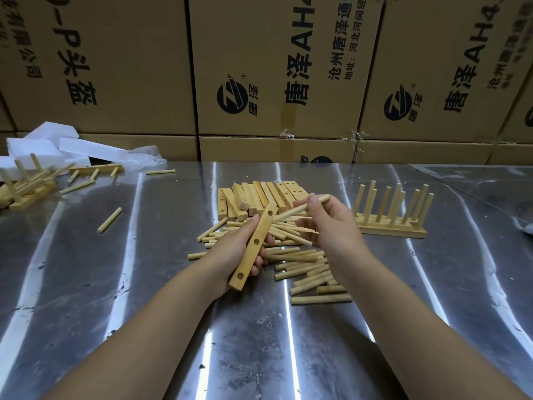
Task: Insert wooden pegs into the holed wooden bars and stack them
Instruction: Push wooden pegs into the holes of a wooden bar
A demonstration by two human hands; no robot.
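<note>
1. The left hand (233,252) is in the middle of the frame, its fingers curled around a holed wooden bar (249,258) and gripping it at mid-length.
2. This bar is held above the table, slanting from lower left to upper right, with its three empty holes facing the camera.
3. The right hand (328,226), just right of centre, pinches a wooden peg (292,211) between thumb and fingertips near the peg's upper right end.
4. The peg points down and left. Its free end lies just beside the bar's top hole and is not inside it.
5. Another peg shows under the right hand's lower fingers, but I cannot tell whether it is held.
6. A pile of loose pegs (305,269) lies on the shiny metal table (144,284) under and between the hands.
7. Behind the pile, a heap of unfilled bars (268,194) lies side by side.
8. To the right of the hands, finished bars with upright pegs (389,228) stand on the table.
9. At the left edge, more pegged bars (28,189) lie tipped over beside white foam blocks (37,145).
10. A single stray peg (109,220) lies alone at centre left.
11. Printed cardboard boxes (129,67) fill the top of the frame.
</note>
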